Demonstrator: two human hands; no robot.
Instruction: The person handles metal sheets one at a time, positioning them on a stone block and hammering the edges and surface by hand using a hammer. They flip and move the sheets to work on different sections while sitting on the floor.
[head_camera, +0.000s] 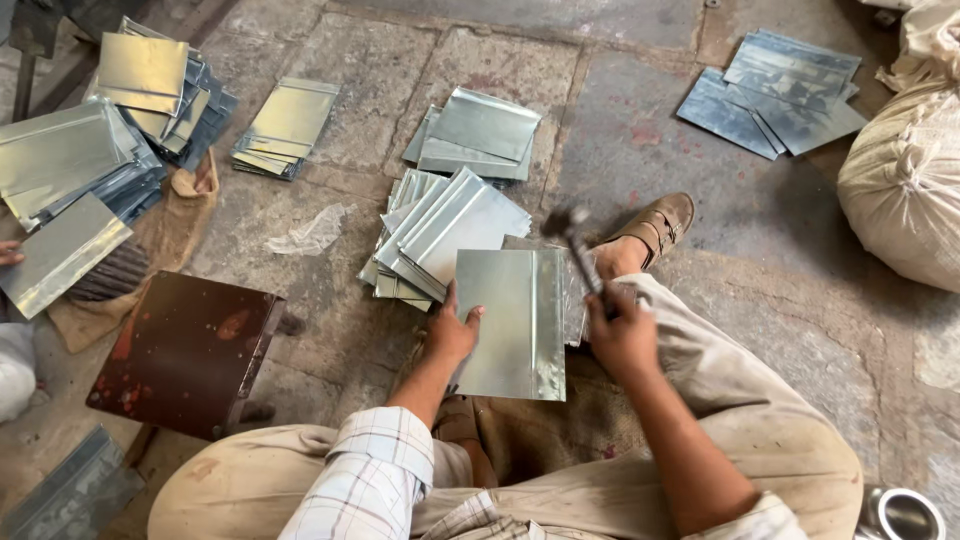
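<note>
Hammering is the step in hand. The right hand (622, 335) is closed round the handle of a hammer (578, 250), its head raised and blurred just above the far right corner of one metal sheet (510, 322). That sheet lies flat on the stone floor (640, 140) between the person's knees. The left hand (452, 332) rests on the sheet's left edge, fingers spread and pressing, gripping nothing.

As a judgement, the next blow wants the sheet pinned hard and the head brought down square on the folded seam along the sheet's right side.

Counted: one hammer, one sheet being worked. Beyond that sheet is a fanned pile (440, 235), farther off a second pile (480, 135); three more stacks sit to its far left and one to its far right, their sheet counts too overlapped to tell. A dark low stool (185, 350) stands left of the sheet.
</note>
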